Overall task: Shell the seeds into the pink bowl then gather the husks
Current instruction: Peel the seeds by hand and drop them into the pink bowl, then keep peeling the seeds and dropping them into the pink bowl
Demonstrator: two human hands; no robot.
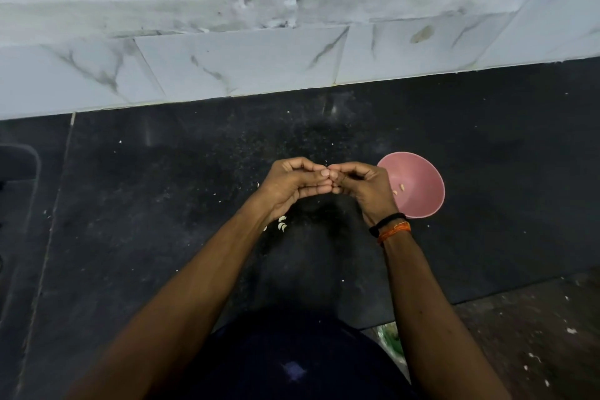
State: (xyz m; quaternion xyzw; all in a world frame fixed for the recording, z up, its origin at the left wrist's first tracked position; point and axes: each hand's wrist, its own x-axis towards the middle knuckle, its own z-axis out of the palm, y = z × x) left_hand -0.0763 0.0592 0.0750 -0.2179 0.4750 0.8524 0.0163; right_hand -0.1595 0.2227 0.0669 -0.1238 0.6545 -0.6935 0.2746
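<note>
Left hand (293,183) and right hand (363,187) meet fingertip to fingertip, fingers curled, pinching something too small to identify. The pink bowl (422,201) sits just right of them, seeds (400,188) inside; husks (281,223) lie below.

Left hand (293,183) and right hand (363,187) meet, fingertips pinched.

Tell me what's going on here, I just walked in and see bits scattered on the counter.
A person is shelling seeds over a black counter. The left hand and right hand meet fingertip to fingertip, apparently pinching one small seed between them, though it is too small to make out. The pink bowl sits just right of the hands with only a couple of shelled kernels inside. A few pale husks lie loose on the counter under the left wrist, not yet gathered.
</note>
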